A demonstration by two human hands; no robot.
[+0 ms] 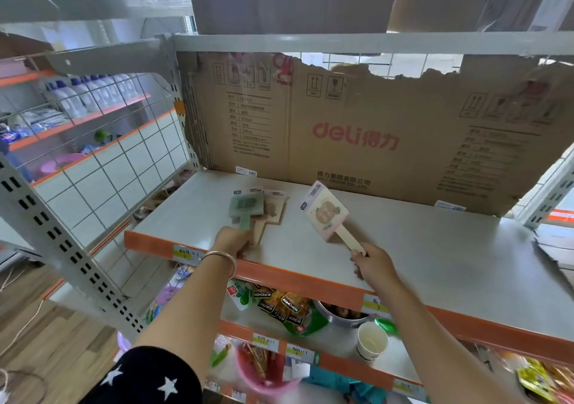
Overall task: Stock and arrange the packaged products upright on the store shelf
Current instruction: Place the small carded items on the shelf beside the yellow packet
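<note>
Over the grey shelf board (419, 248) with its orange front edge, my right hand (371, 262) grips the wooden handle of a pink-and-white packaged paddle-shaped product (326, 214), held tilted above the board. My left hand (233, 242) is closed on the green handle of a green packaged product (245, 206). That green pack lies on top of one or two similar tan and pink packs (275, 208) flat on the shelf, left of centre.
A torn "deli" cardboard sheet (357, 136) lines the back of the shelf. A wire grid panel (108, 170) closes the left side. The lower shelf holds snack bags (282, 307), a metal bowl (338, 313) and a paper cup (371, 343).
</note>
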